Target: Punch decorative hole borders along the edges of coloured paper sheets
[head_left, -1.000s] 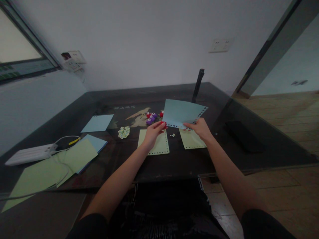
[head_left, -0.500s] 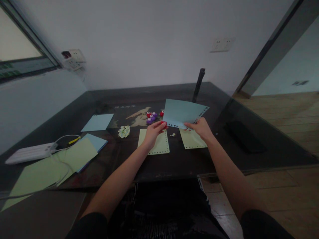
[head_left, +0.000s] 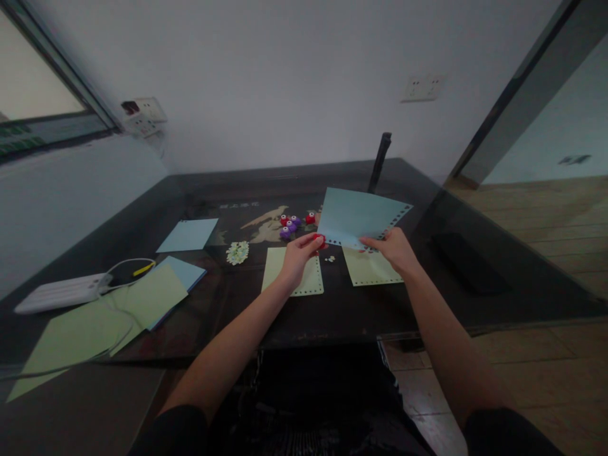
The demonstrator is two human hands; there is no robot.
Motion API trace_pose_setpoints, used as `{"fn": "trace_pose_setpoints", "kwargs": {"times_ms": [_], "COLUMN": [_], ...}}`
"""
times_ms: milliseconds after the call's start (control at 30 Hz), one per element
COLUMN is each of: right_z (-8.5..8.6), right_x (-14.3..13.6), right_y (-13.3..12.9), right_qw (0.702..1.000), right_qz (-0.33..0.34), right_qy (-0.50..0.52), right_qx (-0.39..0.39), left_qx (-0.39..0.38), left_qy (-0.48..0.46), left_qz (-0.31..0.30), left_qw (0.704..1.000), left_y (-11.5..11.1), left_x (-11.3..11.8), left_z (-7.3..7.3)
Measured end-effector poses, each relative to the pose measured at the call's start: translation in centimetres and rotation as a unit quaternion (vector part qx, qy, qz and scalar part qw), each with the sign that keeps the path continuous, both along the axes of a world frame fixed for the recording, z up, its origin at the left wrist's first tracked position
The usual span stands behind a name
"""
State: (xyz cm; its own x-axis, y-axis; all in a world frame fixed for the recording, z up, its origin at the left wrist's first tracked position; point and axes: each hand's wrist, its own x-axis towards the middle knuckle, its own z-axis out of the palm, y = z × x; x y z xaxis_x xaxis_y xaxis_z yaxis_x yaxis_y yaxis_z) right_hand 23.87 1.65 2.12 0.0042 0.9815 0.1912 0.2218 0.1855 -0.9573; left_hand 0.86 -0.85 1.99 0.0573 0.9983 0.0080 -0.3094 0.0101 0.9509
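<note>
My left hand (head_left: pixel 295 259) is closed on a small red hole punch (head_left: pixel 320 240) at the lower left edge of a light blue sheet of paper (head_left: pixel 361 215). My right hand (head_left: pixel 395 250) pinches that sheet by its near edge, holding it tilted above the table. Small dark holes run along the sheet's near and right edges. Beneath lie two pale yellow sheets, left (head_left: pixel 273 266) and right (head_left: pixel 373 271), both with holes along edges. Tiny pale scraps (head_left: pixel 329 259) rest between them. Several red and purple punches (head_left: pixel 289 224) stand behind my left hand, near another red punch (head_left: pixel 310 218).
A heap of pale paper bits (head_left: pixel 237 253) and a blue sheet (head_left: pixel 187 235) lie left. Farther left, a white power strip (head_left: pixel 61 294) and cable overlap yellow sheets (head_left: pixel 80 332). A black upright bar (head_left: pixel 379 163) stands behind; a dark flat object (head_left: pixel 468 263) lies right.
Both hands have shifted slightly to the right, carrying the blue sheet and the red punch along the same way. The things on the table stay in place.
</note>
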Motion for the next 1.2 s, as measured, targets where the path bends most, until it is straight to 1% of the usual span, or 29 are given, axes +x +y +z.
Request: {"fn": "trace_pose_setpoints", "kwargs": {"times_ms": [167,267,400,533,633,767,967,1100,1200], "right_z": [0.0,-0.3,-1.1,-1.8,-2.2,-2.5,-2.7,-3.1,-3.4], "right_x": [1.4,2.0,2.1,1.7,1.6,1.8,1.9,1.9,1.9], "right_y": [-1.5,-2.3,-3.3,-4.0,-4.1,-4.1,-4.1,-3.9,-3.9], "right_qw": [1.000,0.999,0.999,0.998,0.997,0.997,0.996,0.994,0.994], "right_qz": [-0.018,-0.023,-0.023,-0.042,-0.054,-0.066,-0.078,-0.091,-0.093], "right_qy": [-0.014,-0.025,-0.015,0.005,0.001,-0.012,-0.032,-0.050,-0.045], "right_qx": [0.006,0.001,-0.038,-0.055,-0.056,-0.036,-0.041,-0.035,-0.037], "left_qx": [-0.014,-0.024,-0.036,-0.038,-0.043,-0.040,-0.039,-0.039,-0.041], "left_qy": [0.005,0.004,0.006,-0.008,-0.023,-0.026,-0.025,-0.027,-0.037], "left_qz": [-0.009,-0.022,-0.038,-0.039,-0.037,-0.043,-0.036,-0.030,-0.028], "left_qw": [1.000,0.999,0.999,0.998,0.998,0.998,0.998,0.998,0.998], "left_y": [-0.7,-1.1,-1.5,-1.5,-1.5,-1.6,-1.7,-1.7,-1.7], "left_x": [1.3,1.9,2.3,2.4,2.4,2.5,2.8,2.8,2.9], "left_z": [0.2,0.1,-0.3,-1.0,-1.4,-1.7,-1.9,-1.9,-1.9]}}
